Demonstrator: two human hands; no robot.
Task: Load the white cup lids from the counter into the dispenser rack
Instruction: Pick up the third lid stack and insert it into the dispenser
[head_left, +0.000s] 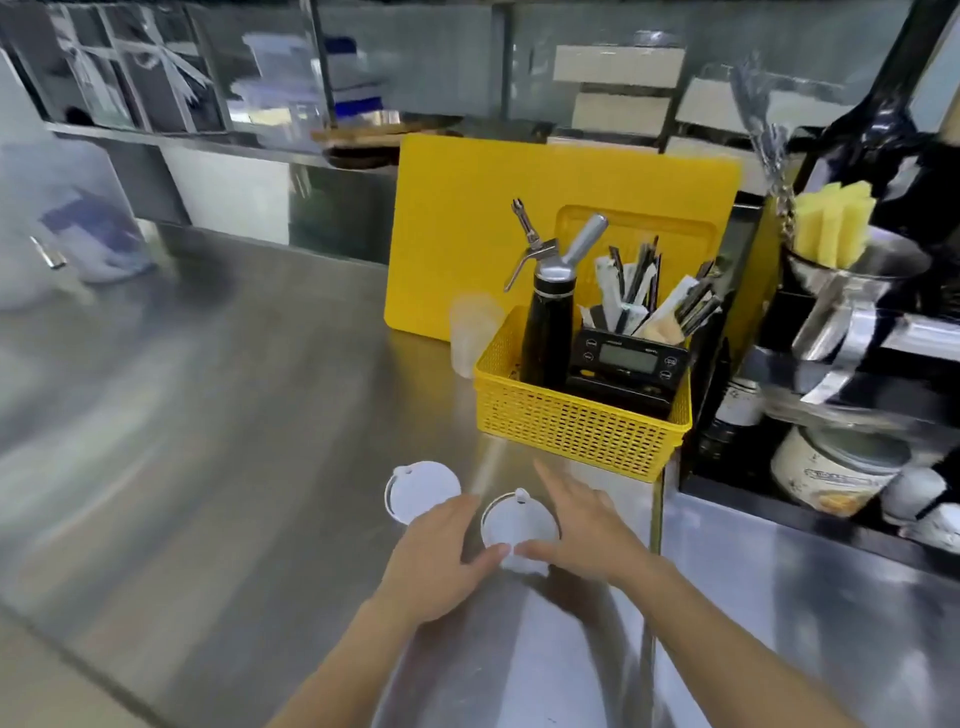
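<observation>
Two white cup lids lie flat on the steel counter (234, 415). The left lid (418, 488) rests just beyond my left hand (441, 551), whose fingertips reach its near edge. The right lid (514, 522) sits between both hands. My left thumb and my right thumb touch its near rim, and the fingers of my right hand (582, 525) are spread along its right side. Neither lid is lifted. No dispenser rack can be told apart in this blurred view.
A yellow mesh basket (571, 431) with a black whipper bottle, a digital scale and sticks stands just behind the lids. A yellow board (467, 218) leans behind it beside a clear plastic cup (470, 332). A black shelf unit (831, 389) with metal jugs fills the right.
</observation>
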